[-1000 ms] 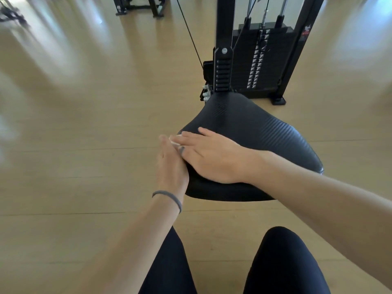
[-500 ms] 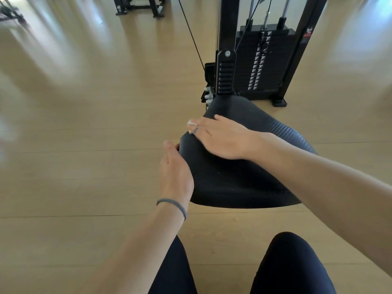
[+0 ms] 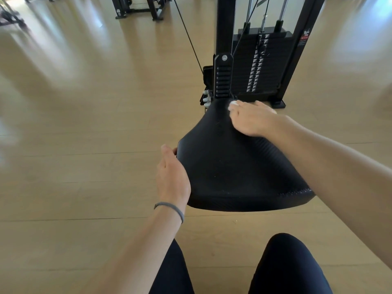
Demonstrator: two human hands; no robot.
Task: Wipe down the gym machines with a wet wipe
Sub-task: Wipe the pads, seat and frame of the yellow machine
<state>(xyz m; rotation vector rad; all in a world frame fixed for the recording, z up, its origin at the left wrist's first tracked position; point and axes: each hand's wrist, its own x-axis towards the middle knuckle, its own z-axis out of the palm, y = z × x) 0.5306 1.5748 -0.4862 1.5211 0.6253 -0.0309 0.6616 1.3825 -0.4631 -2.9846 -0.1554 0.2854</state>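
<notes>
My right hand [image 3: 252, 119] presses the wet wipe [image 3: 234, 103] flat-fingered at the narrow far end of the black seat [image 3: 233, 170], my left hand [image 3: 171, 177] grips its left edge, and I judge the other machines remain unwiped.

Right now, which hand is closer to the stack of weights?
Right. The right hand presses the wipe at the seat's far end, just before the weight stack; the left hand holds the seat's near-left edge.
</notes>
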